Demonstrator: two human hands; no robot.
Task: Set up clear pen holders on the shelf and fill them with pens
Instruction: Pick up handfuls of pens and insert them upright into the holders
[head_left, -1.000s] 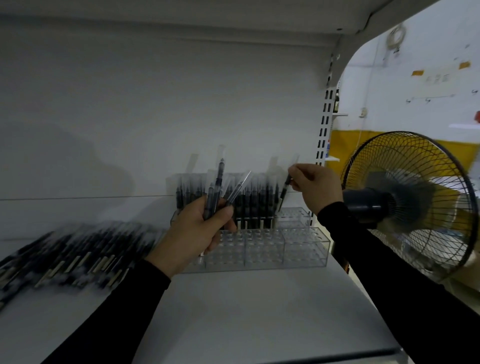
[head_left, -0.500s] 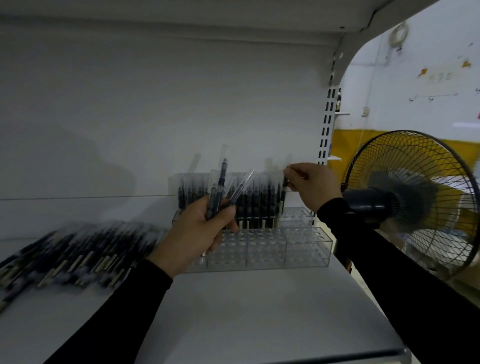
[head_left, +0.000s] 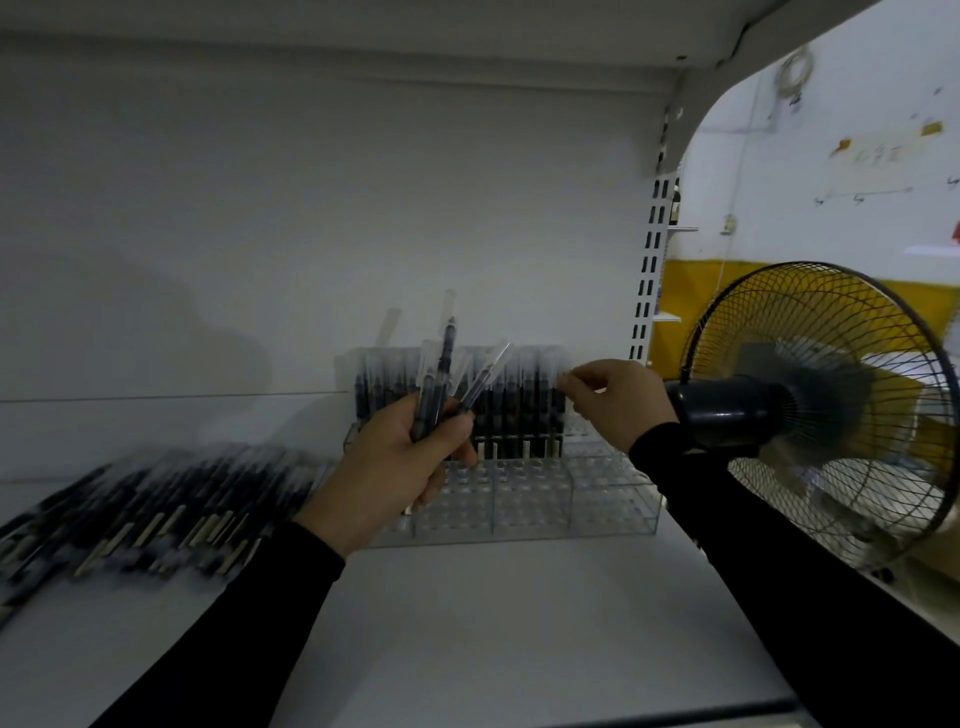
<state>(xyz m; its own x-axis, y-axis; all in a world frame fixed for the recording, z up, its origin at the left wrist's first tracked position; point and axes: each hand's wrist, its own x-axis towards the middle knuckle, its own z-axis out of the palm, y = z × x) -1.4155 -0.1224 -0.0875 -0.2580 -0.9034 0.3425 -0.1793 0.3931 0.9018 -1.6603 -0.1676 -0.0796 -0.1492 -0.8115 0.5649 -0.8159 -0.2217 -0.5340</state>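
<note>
A clear pen holder with a grid of holes stands on the white shelf against the back wall. Its back rows are filled with upright black pens; its front rows are bare. My left hand grips a small bunch of pens, tips up, in front of the holder. My right hand pinches the clear cap of a pen at the right end of the filled row. A pile of loose pens lies on the shelf at left.
A black standing fan is close beside the shelf's right edge, just behind my right wrist. A slotted shelf upright rises at the back right. The upper shelf hangs overhead.
My right hand has lowered its pen into the right end of the filled row. My left hand has stayed almost still with its bunch.
</note>
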